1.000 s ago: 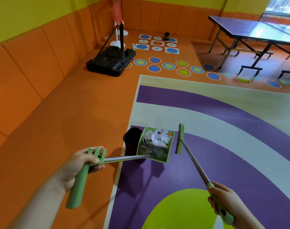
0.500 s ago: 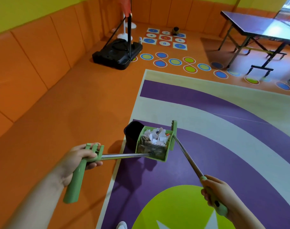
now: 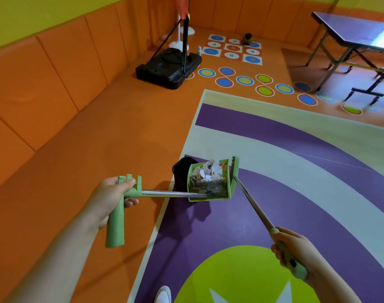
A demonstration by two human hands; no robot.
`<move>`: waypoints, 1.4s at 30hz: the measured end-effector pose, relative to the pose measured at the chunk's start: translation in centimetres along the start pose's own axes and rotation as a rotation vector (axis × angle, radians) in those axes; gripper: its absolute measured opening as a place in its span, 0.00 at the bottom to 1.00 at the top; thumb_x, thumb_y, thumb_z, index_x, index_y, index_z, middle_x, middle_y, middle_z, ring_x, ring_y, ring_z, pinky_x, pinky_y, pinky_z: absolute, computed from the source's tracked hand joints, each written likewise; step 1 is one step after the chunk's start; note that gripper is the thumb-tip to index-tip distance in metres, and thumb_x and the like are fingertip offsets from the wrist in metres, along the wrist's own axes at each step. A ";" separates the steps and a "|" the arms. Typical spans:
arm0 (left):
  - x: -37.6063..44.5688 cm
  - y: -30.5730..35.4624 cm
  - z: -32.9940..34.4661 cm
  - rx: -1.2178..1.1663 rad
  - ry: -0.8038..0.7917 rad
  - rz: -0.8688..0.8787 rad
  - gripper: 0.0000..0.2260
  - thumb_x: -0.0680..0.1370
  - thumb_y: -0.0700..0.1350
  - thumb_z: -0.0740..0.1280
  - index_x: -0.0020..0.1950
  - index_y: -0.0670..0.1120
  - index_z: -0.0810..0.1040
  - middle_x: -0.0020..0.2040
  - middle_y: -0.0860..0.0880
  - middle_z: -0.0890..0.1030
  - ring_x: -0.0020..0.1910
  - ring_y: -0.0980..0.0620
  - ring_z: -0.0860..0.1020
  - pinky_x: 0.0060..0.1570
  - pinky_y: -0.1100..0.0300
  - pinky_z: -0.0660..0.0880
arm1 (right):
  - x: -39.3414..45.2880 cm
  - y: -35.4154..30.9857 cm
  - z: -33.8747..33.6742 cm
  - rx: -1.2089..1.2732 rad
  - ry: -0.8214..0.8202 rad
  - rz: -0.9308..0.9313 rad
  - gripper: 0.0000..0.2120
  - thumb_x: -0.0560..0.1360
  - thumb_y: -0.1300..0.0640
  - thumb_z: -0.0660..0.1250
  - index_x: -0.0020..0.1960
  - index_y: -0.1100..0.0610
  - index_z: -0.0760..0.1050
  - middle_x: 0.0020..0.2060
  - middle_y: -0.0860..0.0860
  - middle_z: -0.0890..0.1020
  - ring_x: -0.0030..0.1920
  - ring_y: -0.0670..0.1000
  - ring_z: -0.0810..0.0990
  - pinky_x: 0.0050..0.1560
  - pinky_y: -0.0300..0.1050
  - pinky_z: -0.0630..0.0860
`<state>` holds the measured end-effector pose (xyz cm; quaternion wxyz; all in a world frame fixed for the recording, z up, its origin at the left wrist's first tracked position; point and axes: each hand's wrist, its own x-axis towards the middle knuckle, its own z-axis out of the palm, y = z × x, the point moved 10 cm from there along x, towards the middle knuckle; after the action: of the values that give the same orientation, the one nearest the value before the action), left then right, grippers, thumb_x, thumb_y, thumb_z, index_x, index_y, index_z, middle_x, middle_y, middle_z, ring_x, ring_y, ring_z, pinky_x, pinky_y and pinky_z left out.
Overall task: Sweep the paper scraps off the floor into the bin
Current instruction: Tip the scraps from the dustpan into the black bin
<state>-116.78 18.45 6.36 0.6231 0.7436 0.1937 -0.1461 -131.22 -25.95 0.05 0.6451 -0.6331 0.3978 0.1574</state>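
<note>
Head view, hidden parts: we see only the near rim and left wall of the black bin (image 3: 181, 171); the green dustpan (image 3: 208, 182) covers the rest of it.
Head view, cut off: the blue table (image 3: 353, 33) runs out of frame at the right, and a white shoe tip (image 3: 163, 294) is clipped by the bottom edge.
Head view, scraps: the paper scraps (image 3: 208, 171) lie heaped inside the dustpan, which is held off the floor just beside the bin; we cannot tell single pieces apart.
Head view, left hand: our left hand (image 3: 112, 197) is wrapped round the dustpan's green handle.
Head view, right hand: our right hand (image 3: 293, 250) is closed round the green grip of the broom (image 3: 234, 169), whose head touches the dustpan's right side.
Head view, writing: the number grid (image 3: 233, 49) shows 4, 8 and 9 clearly; the other digits are blurred.
</note>
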 end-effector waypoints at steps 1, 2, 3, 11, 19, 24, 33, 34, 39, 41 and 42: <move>0.2 0.1 -0.2 0.009 0.016 0.001 0.08 0.81 0.44 0.66 0.53 0.39 0.79 0.43 0.38 0.82 0.31 0.50 0.80 0.31 0.59 0.76 | 0.1 -0.2 0.0 0.000 -0.001 -0.001 0.07 0.80 0.64 0.62 0.56 0.65 0.73 0.28 0.59 0.71 0.19 0.51 0.68 0.21 0.36 0.63; 0.3 0.2 -0.3 0.016 0.031 -0.001 0.09 0.81 0.45 0.66 0.54 0.40 0.79 0.43 0.39 0.82 0.31 0.50 0.80 0.32 0.59 0.76 | 0.1 -0.3 0.0 0.003 -0.002 -0.002 0.07 0.80 0.64 0.62 0.56 0.64 0.74 0.28 0.59 0.71 0.19 0.50 0.68 0.20 0.35 0.63; 0.4 0.2 -0.5 0.017 0.046 -0.004 0.09 0.81 0.45 0.66 0.54 0.40 0.79 0.44 0.40 0.81 0.31 0.50 0.79 0.32 0.59 0.75 | 0.2 -0.4 0.0 0.006 -0.003 -0.003 0.07 0.80 0.64 0.62 0.56 0.64 0.74 0.28 0.59 0.71 0.19 0.50 0.68 0.20 0.35 0.63; 0.3 -0.4 -2.4 -0.132 0.128 -0.016 0.08 0.82 0.40 0.65 0.59 0.48 0.77 0.50 0.42 0.79 0.32 0.48 0.77 0.23 0.65 0.74 | 0.9 -1.2 -0.1 0.023 -0.004 -0.008 0.06 0.79 0.63 0.63 0.55 0.61 0.75 0.30 0.59 0.72 0.19 0.50 0.68 0.20 0.37 0.65; 0.3 -1.5 -1.9 -0.362 0.125 -0.079 0.01 0.82 0.39 0.65 0.53 0.43 0.75 0.44 0.43 0.77 0.24 0.54 0.76 0.21 0.68 0.72 | 0.8 -2.0 -0.8 0.050 -0.006 -0.009 0.04 0.79 0.64 0.63 0.52 0.60 0.76 0.30 0.60 0.72 0.19 0.49 0.69 0.19 0.37 0.66; 0.5 -1.7 -1.3 -0.442 0.118 -0.113 0.04 0.82 0.39 0.64 0.48 0.45 0.74 0.44 0.42 0.77 0.21 0.55 0.76 0.20 0.68 0.71 | 0.8 -2.7 -1.5 0.061 0.006 -0.024 0.04 0.79 0.64 0.63 0.51 0.60 0.76 0.31 0.60 0.72 0.18 0.49 0.69 0.20 0.35 0.67; 1.2 -3.0 -0.8 -0.545 0.127 -0.194 0.03 0.82 0.40 0.64 0.49 0.45 0.73 0.46 0.41 0.76 0.21 0.55 0.76 0.20 0.69 0.71 | 0.9 -3.9 -3.0 0.100 0.031 -0.043 0.07 0.79 0.64 0.62 0.56 0.60 0.74 0.32 0.59 0.71 0.17 0.48 0.69 0.19 0.34 0.67; 1.4 -3.2 -0.6 -0.558 0.129 -0.204 0.03 0.82 0.40 0.64 0.48 0.45 0.73 0.46 0.41 0.76 0.21 0.55 0.77 0.20 0.69 0.71 | 0.9 -4.0 -3.2 0.102 0.035 -0.044 0.07 0.79 0.64 0.62 0.57 0.60 0.74 0.32 0.59 0.71 0.17 0.48 0.69 0.19 0.34 0.67; 2.4 -4.8 -0.3 -0.641 0.154 -0.276 0.05 0.83 0.40 0.62 0.48 0.45 0.73 0.48 0.41 0.75 0.21 0.55 0.77 0.20 0.69 0.72 | 1.0 -4.3 -3.9 0.069 0.047 -0.049 0.08 0.79 0.63 0.62 0.58 0.61 0.74 0.31 0.59 0.72 0.18 0.48 0.70 0.19 0.36 0.68; 2.7 -5.5 -0.5 -0.663 0.165 -0.299 0.05 0.83 0.40 0.61 0.47 0.45 0.72 0.48 0.41 0.74 0.21 0.54 0.77 0.21 0.69 0.73 | 1.0 -4.3 -4.1 0.065 0.050 -0.047 0.08 0.79 0.63 0.62 0.58 0.61 0.74 0.31 0.59 0.72 0.18 0.48 0.70 0.19 0.36 0.68; 2.9 -5.7 -0.6 -0.670 0.170 -0.307 0.06 0.83 0.40 0.61 0.47 0.45 0.72 0.47 0.41 0.74 0.21 0.54 0.77 0.21 0.69 0.73 | 1.0 -4.2 -4.1 0.066 0.049 -0.045 0.08 0.79 0.63 0.62 0.58 0.61 0.74 0.31 0.59 0.72 0.18 0.48 0.70 0.19 0.35 0.68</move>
<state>-116.91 20.15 0.17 0.7845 0.4701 0.3908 -0.1042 -128.90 -30.77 2.76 0.6589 -0.6240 0.4043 0.1141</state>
